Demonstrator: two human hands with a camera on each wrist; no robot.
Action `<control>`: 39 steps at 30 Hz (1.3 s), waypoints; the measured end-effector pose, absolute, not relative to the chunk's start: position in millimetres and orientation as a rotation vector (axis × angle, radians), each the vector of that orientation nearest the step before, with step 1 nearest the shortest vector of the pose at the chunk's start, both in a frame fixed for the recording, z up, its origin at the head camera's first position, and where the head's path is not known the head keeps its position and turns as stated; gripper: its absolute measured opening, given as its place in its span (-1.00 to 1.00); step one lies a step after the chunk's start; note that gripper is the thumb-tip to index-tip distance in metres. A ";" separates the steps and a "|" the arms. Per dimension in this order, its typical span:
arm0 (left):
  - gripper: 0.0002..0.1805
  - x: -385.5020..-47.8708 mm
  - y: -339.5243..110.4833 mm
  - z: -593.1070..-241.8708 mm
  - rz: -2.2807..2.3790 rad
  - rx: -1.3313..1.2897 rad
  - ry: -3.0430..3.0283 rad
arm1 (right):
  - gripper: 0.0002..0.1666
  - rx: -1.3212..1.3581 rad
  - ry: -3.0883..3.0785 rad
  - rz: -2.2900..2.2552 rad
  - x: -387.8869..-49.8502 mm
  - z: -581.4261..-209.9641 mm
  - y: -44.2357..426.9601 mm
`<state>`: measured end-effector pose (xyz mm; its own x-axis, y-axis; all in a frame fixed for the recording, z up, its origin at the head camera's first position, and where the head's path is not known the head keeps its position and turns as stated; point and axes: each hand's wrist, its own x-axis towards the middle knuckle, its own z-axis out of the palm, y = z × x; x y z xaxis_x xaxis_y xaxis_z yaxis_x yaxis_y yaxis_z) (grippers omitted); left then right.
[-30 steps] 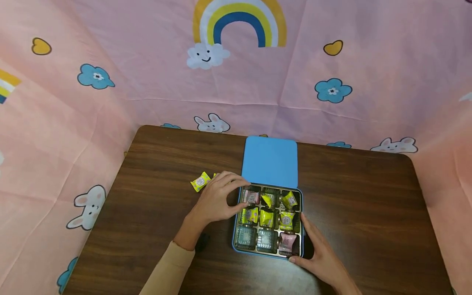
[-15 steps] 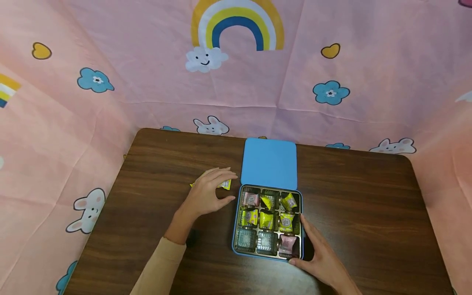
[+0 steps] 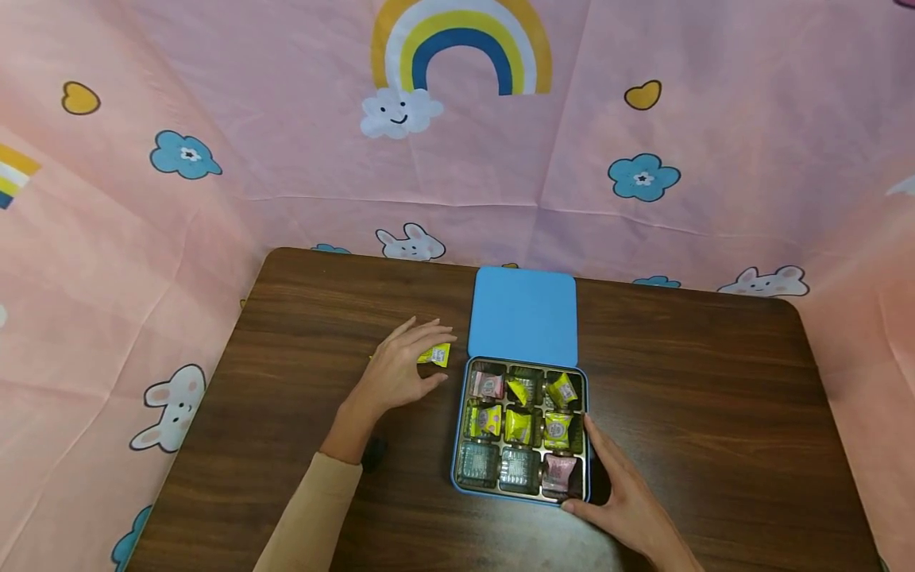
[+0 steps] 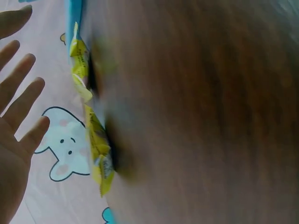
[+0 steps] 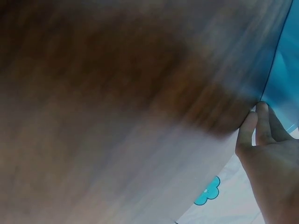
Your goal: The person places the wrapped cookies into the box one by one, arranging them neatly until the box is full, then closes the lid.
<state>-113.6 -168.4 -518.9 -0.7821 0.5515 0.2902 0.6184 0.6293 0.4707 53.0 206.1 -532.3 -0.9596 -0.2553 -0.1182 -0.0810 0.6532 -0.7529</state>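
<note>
My left hand [image 3: 395, 371] hovers over the table beside two yellow wrapped candies, fingers spread and relaxed. One candy [image 3: 436, 354] shows past its fingers; the other [image 4: 99, 151] is mostly hidden in the head view but visible in the left wrist view. A blue tin [image 3: 454, 469] has a divided clear liner. Yellow candies [image 3: 518, 427] lie in its middle row and in two back compartments. Pink candies [image 3: 558, 473] lie in the front right and back left ones; bare liner shows in two front compartments. My right hand [image 3: 629, 500] rests straight fingers on the tin's right side, thumb at its front corner.
The blue lid [image 3: 523, 314] lies folded back behind the tin, toward the table's far edge. Wooden table top [image 3: 715, 413] extends to both sides. Pink printed cloth [image 3: 500, 159] hangs behind and around the table.
My left hand has drawn back from the tin's left compartments to the loose yellow candies, then shifted slightly further left. The right hand stays at the tin.
</note>
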 end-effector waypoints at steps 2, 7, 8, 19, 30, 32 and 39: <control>-0.33 -113.9 -169.0 -519.8 -0.843 -0.974 -2.744 | 0.44 -0.272 2.664 -1.192 53.5 -532.3 206.6; -0.36 -114.5 -171.0 -524.2 -0.803 -0.930 -2.802 | 0.44 -0.242 2.650 -1.186 53.8 -532.2 206.9; -0.37 -114.8 -171.7 -525.3 -0.797 -0.921 -2.815 | 0.44 -0.237 2.647 -1.185 53.9 -532.2 206.8; -0.41 -118.2 -176.2 -532.6 -0.744 -0.858 -2.922 | 0.43 -0.223 2.636 -1.184 53.9 -532.6 206.8; -0.46 -118.6 -175.7 -534.4 -0.681 -0.793 -2.994 | 0.44 -0.267 2.631 -1.240 53.7 -533.5 207.0; -0.46 -119.1 -175.8 -534.7 -0.660 -0.793 -3.008 | 0.44 -0.262 2.621 -1.245 53.4 -533.0 206.6; -0.50 -122.1 -174.7 -534.7 -0.668 -0.783 -3.024 | 0.44 -0.228 2.600 -1.229 51.3 -531.4 205.5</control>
<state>-122.1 -174.7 -534.7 -0.8784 0.4751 0.0523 0.4529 0.7925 0.4084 51.3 205.5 -531.4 -0.9550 -0.2480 -0.1625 -0.0317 0.6305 -0.7756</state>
